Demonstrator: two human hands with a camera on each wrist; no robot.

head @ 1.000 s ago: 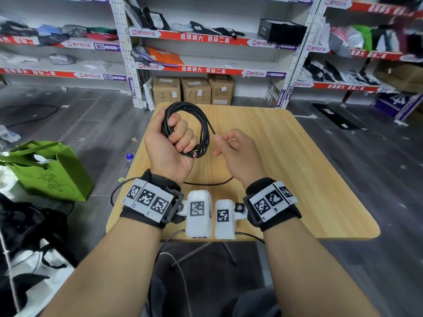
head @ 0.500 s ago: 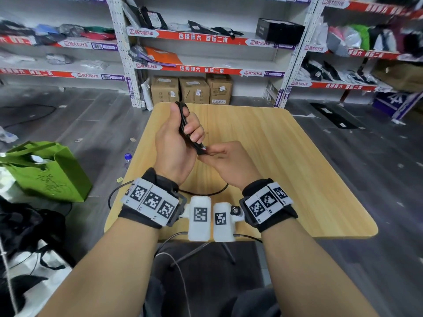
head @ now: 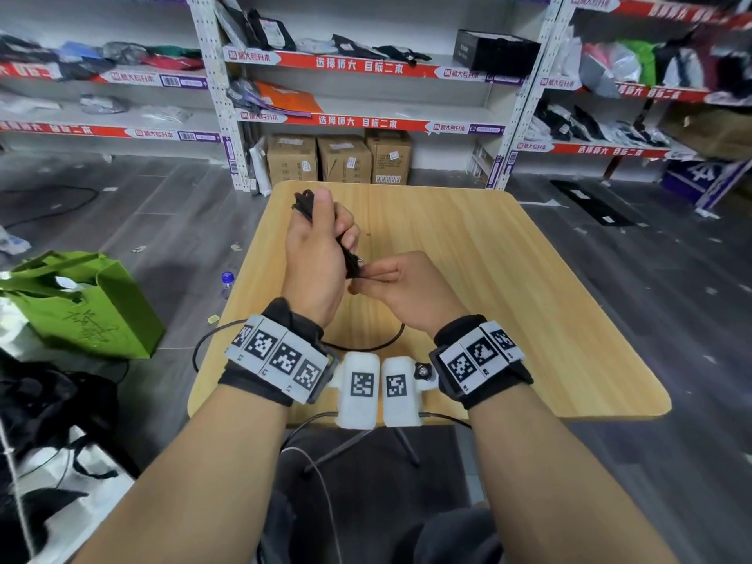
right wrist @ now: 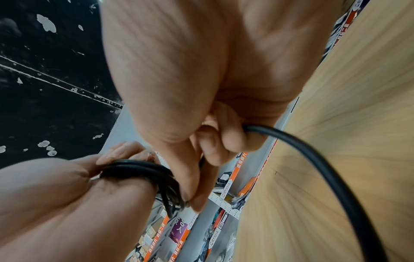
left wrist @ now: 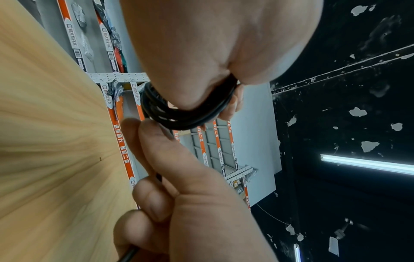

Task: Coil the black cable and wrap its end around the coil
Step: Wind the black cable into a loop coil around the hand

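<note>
My left hand (head: 325,242) is held above the wooden table (head: 529,319) and grips the coil of black cable (head: 303,200), squeezed into a narrow upright bundle. The coil's strands (left wrist: 186,115) cross the left palm in the left wrist view. My right hand (head: 366,276) touches the bundle's lower end, thumb and forefinger pinching the cable there (right wrist: 179,200). Its curled fingers also hold the loose cable tail (right wrist: 325,168). That tail (head: 366,347) drops in a curve onto the table near my wrists.
A green bag (head: 81,315) stands on the floor at the left, with a small bottle (head: 227,278) beside the table. Cardboard boxes (head: 344,158) and stocked shelves (head: 366,67) lie beyond the table's far edge. Dark bags (head: 49,400) sit at my near left.
The coil was a wide round loop in my left hand; it is now squeezed flat into a narrow bundle. My right hand moved left and pinches the cable at the bundle's lower end.
</note>
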